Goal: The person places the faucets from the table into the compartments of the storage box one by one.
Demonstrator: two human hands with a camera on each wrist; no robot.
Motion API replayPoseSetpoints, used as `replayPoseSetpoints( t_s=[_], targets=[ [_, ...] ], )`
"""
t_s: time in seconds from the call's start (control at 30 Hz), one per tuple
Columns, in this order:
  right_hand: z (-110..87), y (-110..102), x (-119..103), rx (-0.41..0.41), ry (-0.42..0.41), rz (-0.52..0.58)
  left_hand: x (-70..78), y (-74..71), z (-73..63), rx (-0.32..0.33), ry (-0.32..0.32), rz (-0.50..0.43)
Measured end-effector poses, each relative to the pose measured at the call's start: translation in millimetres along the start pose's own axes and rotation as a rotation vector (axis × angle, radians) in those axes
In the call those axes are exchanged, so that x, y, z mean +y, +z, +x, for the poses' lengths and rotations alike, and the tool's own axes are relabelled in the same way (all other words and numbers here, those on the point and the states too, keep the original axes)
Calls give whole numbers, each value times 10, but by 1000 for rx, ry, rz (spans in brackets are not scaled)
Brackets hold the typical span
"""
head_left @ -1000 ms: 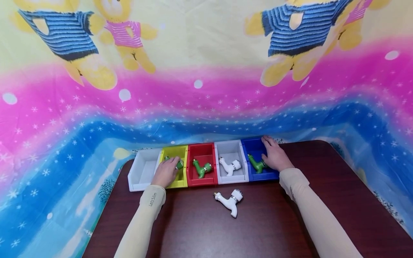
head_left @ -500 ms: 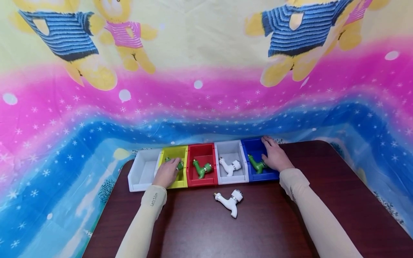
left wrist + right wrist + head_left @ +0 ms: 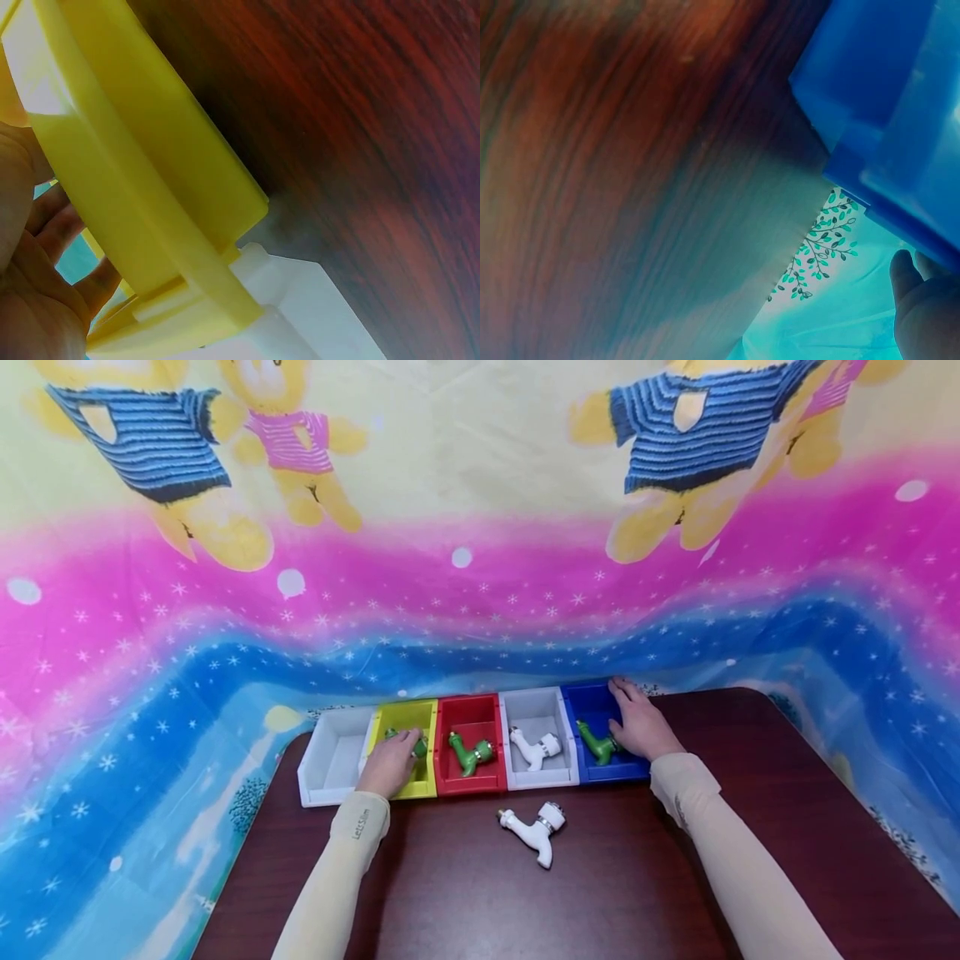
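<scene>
In the head view my left hand (image 3: 390,762) reaches into the yellow bin (image 3: 419,787). Its fingers grip a green tap (image 3: 419,747) low inside, covering the tap's middle. The left wrist view has my fingers (image 3: 56,225) beside the yellow wall, with the tap out of sight. At the row's right end my right hand (image 3: 645,724) grips the side of the blue bin (image 3: 592,695), thumb inside, fingers over the back corner. Near that thumb lies another green tap (image 3: 598,745), partly covered. In the right wrist view, fingertips (image 3: 905,271) show past the blue edge.
Between the hands, a red bin (image 3: 471,707) holds a green tap (image 3: 469,753) and a grey-white bin (image 3: 530,700) holds a white tap (image 3: 535,748). A white bin (image 3: 333,760) stands leftmost. Another white tap (image 3: 534,833) lies on the dark wooden table (image 3: 465,893) in front.
My left hand and the green tap in it have shifted slightly down and to the right inside the yellow bin. The right hand stays in place on the blue bin.
</scene>
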State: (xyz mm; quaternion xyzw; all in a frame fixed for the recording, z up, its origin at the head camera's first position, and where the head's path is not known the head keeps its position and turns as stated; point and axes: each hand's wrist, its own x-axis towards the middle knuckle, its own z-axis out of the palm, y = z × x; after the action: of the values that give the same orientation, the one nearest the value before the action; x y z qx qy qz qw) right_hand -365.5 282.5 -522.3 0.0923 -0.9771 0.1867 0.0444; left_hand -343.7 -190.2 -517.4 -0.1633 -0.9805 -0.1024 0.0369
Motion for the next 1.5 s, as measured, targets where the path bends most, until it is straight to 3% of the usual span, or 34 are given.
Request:
replayPoseSetpoints(
  t_s=[0.57,1.5],
  targets=[
    [12,16,-13,10,-4,-9,-20,58,-6,23,26,5],
    [-2,-9,-37,0,9,-13,-35,116,30,-26,-8,7]
  ],
)
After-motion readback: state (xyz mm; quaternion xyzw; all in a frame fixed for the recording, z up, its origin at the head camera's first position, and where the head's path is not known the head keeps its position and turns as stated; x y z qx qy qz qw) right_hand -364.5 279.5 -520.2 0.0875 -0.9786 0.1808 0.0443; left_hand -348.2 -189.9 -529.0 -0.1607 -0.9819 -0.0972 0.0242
